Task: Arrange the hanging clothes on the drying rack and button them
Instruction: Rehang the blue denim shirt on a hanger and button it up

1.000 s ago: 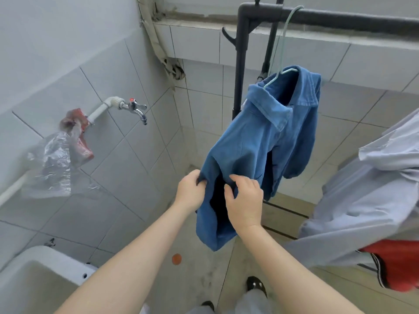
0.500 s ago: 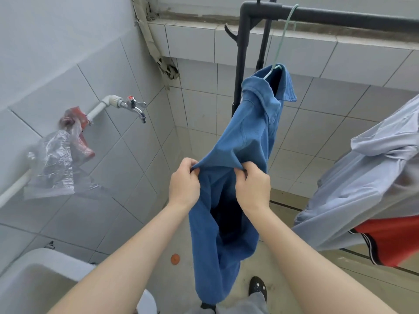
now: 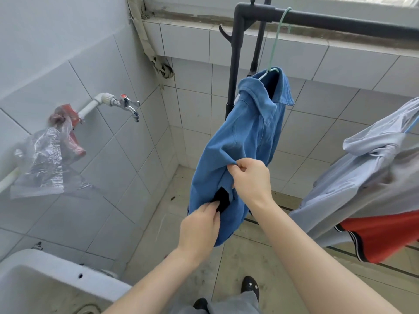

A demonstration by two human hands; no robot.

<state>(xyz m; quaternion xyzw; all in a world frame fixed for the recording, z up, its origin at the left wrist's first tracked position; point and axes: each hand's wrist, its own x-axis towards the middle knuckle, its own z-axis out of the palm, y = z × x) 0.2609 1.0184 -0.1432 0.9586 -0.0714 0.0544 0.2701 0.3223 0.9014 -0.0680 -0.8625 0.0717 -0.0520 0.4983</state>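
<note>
A blue collared shirt (image 3: 247, 137) hangs on a pale green hanger (image 3: 275, 39) from the black rail of the drying rack (image 3: 340, 21). My right hand (image 3: 250, 180) pinches a fold of the shirt's front edge at mid height. Lower down, my left hand (image 3: 199, 227) grips the other front edge beside a dark gap where the shirt is parted. The bottom of the shirt is bunched between my hands.
A pale grey shirt (image 3: 362, 177) over a red garment (image 3: 381, 234) hangs at the right on the same rack. A tap (image 3: 127, 104) with a plastic bag (image 3: 43, 162) juts from the tiled left wall. A white sink (image 3: 45, 284) sits at lower left.
My left hand has dropped lower on the shirt's front while the right stayed higher. The shirt has swung so its collar faces more to the right.
</note>
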